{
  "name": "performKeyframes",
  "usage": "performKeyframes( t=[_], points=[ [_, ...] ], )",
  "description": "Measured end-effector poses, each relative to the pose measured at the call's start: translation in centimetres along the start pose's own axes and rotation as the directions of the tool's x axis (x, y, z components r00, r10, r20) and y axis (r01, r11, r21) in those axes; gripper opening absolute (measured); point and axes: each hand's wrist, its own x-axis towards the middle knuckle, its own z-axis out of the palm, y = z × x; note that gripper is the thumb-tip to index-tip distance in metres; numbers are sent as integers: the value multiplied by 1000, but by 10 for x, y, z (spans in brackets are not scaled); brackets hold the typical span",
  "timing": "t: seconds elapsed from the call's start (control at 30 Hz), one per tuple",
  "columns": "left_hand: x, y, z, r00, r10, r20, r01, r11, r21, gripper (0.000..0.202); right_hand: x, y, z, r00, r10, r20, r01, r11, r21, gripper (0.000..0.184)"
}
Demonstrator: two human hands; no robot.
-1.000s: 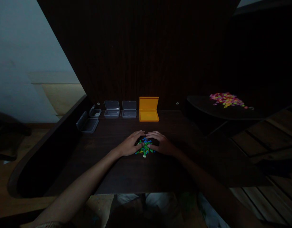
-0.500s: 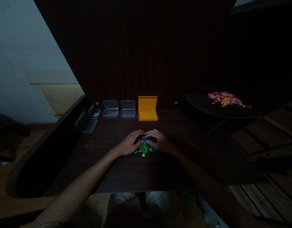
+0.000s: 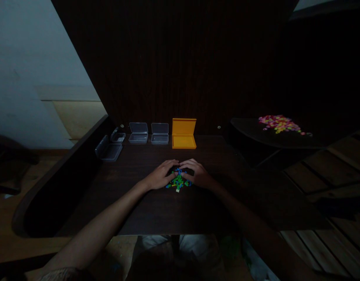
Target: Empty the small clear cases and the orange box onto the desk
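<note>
Green, blue and a few pale plastic bits make up the small pile of bricks (image 3: 178, 182) we have under our hands, lying near the middle of the dark wooden desk (image 3: 156, 210). Our left hand (image 3: 161, 175) cups the pile from one side and our right hand (image 3: 197, 174) from the other, fingers curved and held close together, the fingertips of the two hands almost meeting over the far edge of the heap. Neither hand pinches a single piece as far as we can see; the palms rest low, and whether the fingertips press on the bricks or just touch them we cannot tell in this dim light.

We judge the pieces light, hard and stiff, not fragile, but smooth enough to skid on the polished top and scatter if nudged. One brick is best taken by its two long sides between thumb and forefinger; the whole heap is better herded with cupped palms than lifted.

Along the back of the desk stand an open orange box (image 3: 184, 134), two open clear boxes (image 3: 148, 134) beside it, and further clear cases (image 3: 109, 148) toward the left edge. Well apart, on a dark round side table (image 3: 256, 134) to our right, lies another heap of pink and yellow pieces (image 3: 278, 123).
</note>
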Motion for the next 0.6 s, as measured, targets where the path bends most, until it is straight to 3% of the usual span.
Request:
performKeyframes(
  t=[0.2,0.4,0.6],
  points=[
    [2,2,-5,994,-98,-39,92,988,-122,45,2,-2,-3,997,65,-46,-63,997,44,16],
    [5,-10,-14,975,-184,-124,152,962,-228,58,2,4,-5,995,87,-54,-84,994,66,17],
    [7,-19,-21,977,-148,-157,125,981,-148,65,11,21,-10,977,136,-167,-113,984,140,17]
  ],
)
